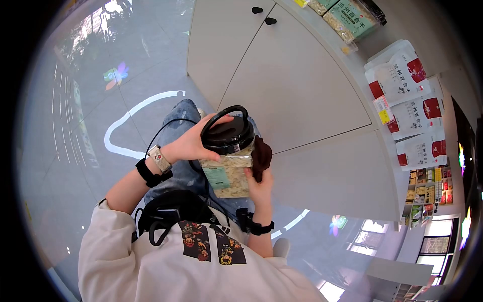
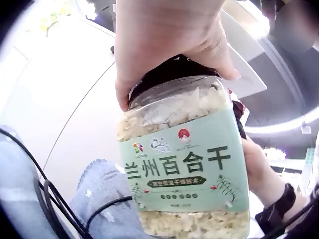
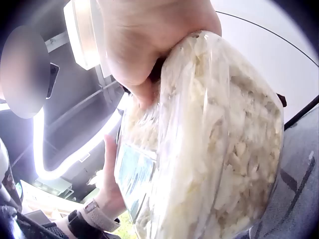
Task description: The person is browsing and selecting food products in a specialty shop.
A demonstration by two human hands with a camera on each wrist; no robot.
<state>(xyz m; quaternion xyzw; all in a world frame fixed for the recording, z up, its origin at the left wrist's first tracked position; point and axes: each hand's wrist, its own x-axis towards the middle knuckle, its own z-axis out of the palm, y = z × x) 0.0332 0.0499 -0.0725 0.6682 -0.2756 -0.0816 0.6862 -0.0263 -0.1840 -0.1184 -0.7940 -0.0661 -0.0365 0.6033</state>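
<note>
A clear plastic jar [image 1: 234, 189] of pale dried flakes, with a mint-green label [image 2: 187, 164], stands over the person's lap. Its dark round lid [image 1: 226, 135] has a raised loop handle [image 1: 246, 117]. My left hand [image 1: 188, 146] grips the lid from the left, thumb on the near edge and fingers across the far side. At the jar's right side, my right hand [image 1: 260, 189] holds a dark brown cloth [image 1: 261, 157] against the wall near the top. In the right wrist view, the right hand [image 3: 159, 35] covers the upper corner of the jar, hiding most of the cloth.
Jeans-clad legs [image 1: 181, 121] lie under the jar, with a black cable [image 1: 161, 130] beside them. Ahead stands a grey cabinet [image 1: 302, 90]. White-and-red packets [image 1: 415, 113] and another jar [image 1: 350, 20] sit on its top at the right.
</note>
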